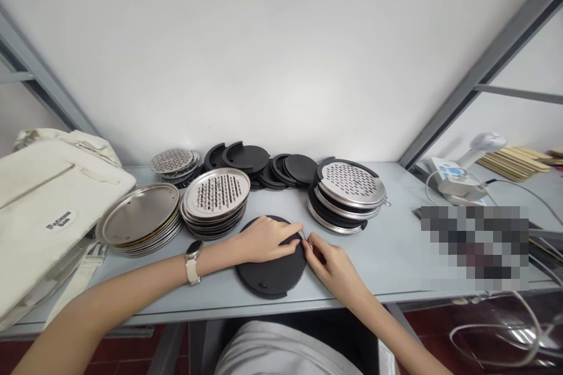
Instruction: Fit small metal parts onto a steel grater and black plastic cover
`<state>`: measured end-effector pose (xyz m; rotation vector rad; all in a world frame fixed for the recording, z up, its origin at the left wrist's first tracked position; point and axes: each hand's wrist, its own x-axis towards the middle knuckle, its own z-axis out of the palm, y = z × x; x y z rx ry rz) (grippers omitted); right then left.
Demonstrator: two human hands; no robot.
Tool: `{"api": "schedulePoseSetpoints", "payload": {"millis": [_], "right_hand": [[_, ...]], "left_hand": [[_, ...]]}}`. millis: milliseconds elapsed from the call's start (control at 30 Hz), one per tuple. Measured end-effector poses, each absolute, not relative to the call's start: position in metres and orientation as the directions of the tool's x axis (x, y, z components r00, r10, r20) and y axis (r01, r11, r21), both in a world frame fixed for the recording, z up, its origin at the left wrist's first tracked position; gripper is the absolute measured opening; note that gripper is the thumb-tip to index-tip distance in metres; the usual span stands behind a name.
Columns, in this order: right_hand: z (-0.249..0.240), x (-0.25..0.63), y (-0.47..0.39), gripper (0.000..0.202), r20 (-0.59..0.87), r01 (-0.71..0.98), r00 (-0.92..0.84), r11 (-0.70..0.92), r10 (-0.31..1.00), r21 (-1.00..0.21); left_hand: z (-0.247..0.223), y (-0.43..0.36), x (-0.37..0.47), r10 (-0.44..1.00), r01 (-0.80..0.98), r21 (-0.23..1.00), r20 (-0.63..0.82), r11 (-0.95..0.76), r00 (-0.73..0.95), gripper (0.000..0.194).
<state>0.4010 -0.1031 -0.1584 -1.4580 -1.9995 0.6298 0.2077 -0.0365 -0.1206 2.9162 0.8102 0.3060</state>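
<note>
Fingers of both my hands are meeting at the right edge of the black round lid, which is lying flat near me on the grey table. My left hand is resting palm-down on the lid's far half, fingers together and pressing it still. My right hand is pinching its fingertips at the rim; whether something small is caught between them I cannot tell.

I am judging this as a fitting or adjusting step at the lid's edge. The next move is calling for a steady downward hold from the left hand while the right works finely along the rim without sliding the lid.

Nothing here is truly holding contents; everything is sitting in stacks. Far and left, plain steel discs are piling up beside a cream canvas bag. Just right of them, perforated grater discs are stacking. Loose black lids are lying along the wall, and far right of my hands grater discs already seated in black lids are piling up.
</note>
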Motion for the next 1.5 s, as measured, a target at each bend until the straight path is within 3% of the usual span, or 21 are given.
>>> {"api": "schedulePoseSetpoints", "payload": {"millis": [333, 700, 967, 1500], "right_hand": [[-0.159, 0.399, -0.103, 0.024, 0.164, 0.713, -0.206, 0.263, 0.965, -0.651], [-0.156, 0.402, -0.098, 0.02, 0.152, 0.641, -0.192, 0.241, 0.97, -0.729], [-0.16, 0.404, -0.089, 0.032, 0.175, 0.606, -0.216, 0.273, 0.961, -0.747], [-0.158, 0.401, -0.091, 0.027, 0.169, 0.665, -0.257, 0.301, 0.952, -0.684]], "left_hand": [[-0.119, -0.036, 0.208, 0.514, 0.495, 0.141, 0.172, -0.857, 0.84, 0.019], [-0.119, -0.037, 0.208, 0.51, 0.493, 0.131, 0.164, -0.86, 0.845, 0.015], [-0.119, -0.036, 0.208, 0.514, 0.495, 0.141, 0.168, -0.857, 0.841, 0.015], [-0.118, -0.038, 0.209, 0.564, 0.548, 0.141, 0.139, -0.825, 0.814, 0.019]]}}
